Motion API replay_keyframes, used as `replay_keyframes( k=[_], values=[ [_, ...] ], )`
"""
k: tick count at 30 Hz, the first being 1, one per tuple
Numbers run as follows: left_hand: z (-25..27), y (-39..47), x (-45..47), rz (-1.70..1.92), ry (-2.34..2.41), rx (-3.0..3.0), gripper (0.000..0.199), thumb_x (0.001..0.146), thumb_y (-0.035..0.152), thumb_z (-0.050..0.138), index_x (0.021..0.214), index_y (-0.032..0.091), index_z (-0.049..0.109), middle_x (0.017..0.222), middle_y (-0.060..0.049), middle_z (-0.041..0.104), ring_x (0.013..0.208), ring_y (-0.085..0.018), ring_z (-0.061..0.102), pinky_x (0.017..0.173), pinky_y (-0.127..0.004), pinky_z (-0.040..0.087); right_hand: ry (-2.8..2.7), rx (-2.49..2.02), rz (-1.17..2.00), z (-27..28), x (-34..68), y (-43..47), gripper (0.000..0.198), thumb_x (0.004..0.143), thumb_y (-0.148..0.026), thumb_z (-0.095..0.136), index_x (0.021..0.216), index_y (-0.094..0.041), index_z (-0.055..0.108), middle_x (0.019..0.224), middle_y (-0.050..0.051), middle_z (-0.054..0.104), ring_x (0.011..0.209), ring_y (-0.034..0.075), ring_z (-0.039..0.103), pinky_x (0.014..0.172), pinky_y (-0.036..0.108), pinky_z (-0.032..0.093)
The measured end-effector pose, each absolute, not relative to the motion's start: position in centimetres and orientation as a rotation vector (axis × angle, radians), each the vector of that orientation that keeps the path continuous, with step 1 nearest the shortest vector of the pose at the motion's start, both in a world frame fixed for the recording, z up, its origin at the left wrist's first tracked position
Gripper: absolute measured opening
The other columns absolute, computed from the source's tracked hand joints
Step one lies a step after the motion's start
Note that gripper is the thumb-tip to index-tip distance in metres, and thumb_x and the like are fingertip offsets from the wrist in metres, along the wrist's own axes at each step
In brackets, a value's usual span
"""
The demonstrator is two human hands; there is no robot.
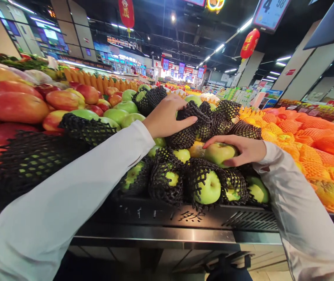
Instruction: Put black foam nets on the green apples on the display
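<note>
My left hand [168,117] is closed on a green apple in a black foam net [183,134], its thumb along the near side and its other fingers partly hidden behind. Lower and to the right, my right hand [244,150] curls around a bare green apple [219,154], with the index finger over the top and the thumb in front. This apple rests among the pile. Several netted green apples line the front, among them one netted apple [209,187] with its end showing. A yellowish fruit [196,149] lies between my hands.
Red-yellow mangoes or apples [17,107] are heaped on the left. Oranges in orange foam nets [307,156] fill the right. A black display edge [196,216] with a metal strip [167,234] runs along the front. Price screens [270,13] and red lanterns [249,43] hang overhead.
</note>
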State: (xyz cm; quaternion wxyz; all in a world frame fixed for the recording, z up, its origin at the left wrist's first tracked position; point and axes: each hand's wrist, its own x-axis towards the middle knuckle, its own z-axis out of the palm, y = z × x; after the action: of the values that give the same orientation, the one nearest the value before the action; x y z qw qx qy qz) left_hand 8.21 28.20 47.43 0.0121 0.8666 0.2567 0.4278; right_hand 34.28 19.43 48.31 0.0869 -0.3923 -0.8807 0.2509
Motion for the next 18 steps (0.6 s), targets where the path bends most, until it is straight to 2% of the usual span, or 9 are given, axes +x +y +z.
replay_keyframes(
  k=[3, 6, 11, 14, 18],
  values=[
    [47.6, 27.5, 8.2, 1.32, 0.805, 2.708, 0.02, 0.086, 0.038, 0.065, 0.085, 0.018, 0.067, 0.098, -0.005, 0.067, 0.108, -0.025, 0.059, 0.106, -0.041, 0.045, -2.603, -1.252, 0.631, 48.7, 34.4, 19.0, 0.066, 0.067, -0.045, 0.083, 0.119, -0.014, 0.057, 0.107, 0.003, 0.063, 0.092, 0.011, 0.059, 0.084, 0.02, 0.051],
    [47.7, 27.2, 8.3, 1.34, 0.817, 2.699, 0.023, 0.086, 0.04, 0.064, 0.094, 0.019, 0.069, 0.097, -0.004, 0.068, 0.102, -0.024, 0.062, 0.102, -0.04, 0.048, -2.6, -1.218, 0.551, 49.6, 35.5, 18.3, 0.064, 0.061, -0.041, 0.087, 0.113, -0.016, 0.057, 0.105, 0.003, 0.063, 0.091, 0.012, 0.059, 0.083, 0.02, 0.05],
    [47.6, 27.4, 8.3, 1.364, 0.817, 2.66, 0.022, 0.088, 0.038, 0.061, 0.094, 0.02, 0.07, 0.093, -0.005, 0.071, 0.097, -0.022, 0.065, 0.098, -0.039, 0.051, -2.585, -1.348, 0.747, 50.3, 36.6, 17.7, 0.073, 0.054, -0.037, 0.091, 0.115, -0.018, 0.057, 0.105, 0.002, 0.063, 0.093, 0.013, 0.061, 0.083, 0.019, 0.051],
    [47.6, 27.2, 8.3, 1.377, 0.8, 2.634, 0.023, 0.088, 0.034, 0.061, 0.103, 0.02, 0.071, 0.102, -0.005, 0.072, 0.104, -0.024, 0.065, 0.101, -0.041, 0.051, -2.551, -1.379, 0.847, 50.1, 36.4, 17.8, 0.076, 0.053, -0.039, 0.092, 0.117, -0.017, 0.058, 0.108, 0.003, 0.064, 0.093, 0.013, 0.062, 0.082, 0.019, 0.053],
    [47.9, 25.9, 8.6, 1.358, 0.745, 2.609, 0.037, 0.089, 0.031, 0.058, 0.125, 0.025, 0.064, 0.125, -0.002, 0.068, 0.123, -0.027, 0.061, 0.108, -0.045, 0.05, -2.547, -1.335, 0.842, 50.0, 35.9, 17.9, 0.074, 0.059, -0.044, 0.089, 0.121, -0.017, 0.059, 0.114, 0.004, 0.065, 0.1, 0.015, 0.062, 0.083, 0.019, 0.054]
  ],
)
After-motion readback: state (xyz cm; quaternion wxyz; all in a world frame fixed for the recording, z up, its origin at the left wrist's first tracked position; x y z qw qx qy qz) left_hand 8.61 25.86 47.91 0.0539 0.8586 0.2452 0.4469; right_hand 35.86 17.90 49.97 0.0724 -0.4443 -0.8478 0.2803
